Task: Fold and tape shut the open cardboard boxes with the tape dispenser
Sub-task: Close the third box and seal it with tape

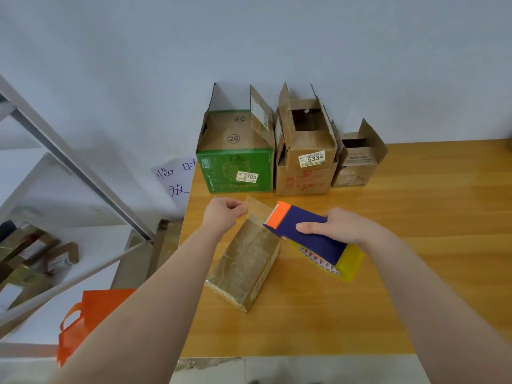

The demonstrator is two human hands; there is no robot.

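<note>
- Pinching the free end of a clear strip of tape (258,208), the left hand (223,216) hovers over the far end of a small closed brown cardboard box (245,261); its grip is clamped on the tape between thumb and fingertips.
- The right hand (342,225) has its grip wrapped round a navy-and-orange tape dispenser (302,231), with the yellow tape roll (350,259) beneath, just beside the box's right edge.
- The small box lies flat and slanted on the wooden bench (415,217), its top glossy with tape.
- Three open boxes stand along the wall, flaps up: a green box labelled 3703 (235,167), a brown box labelled 5334 (310,151) and a smaller brown box (356,167).
- An orange bag (91,311) sits on the floor left of the bench.
</note>
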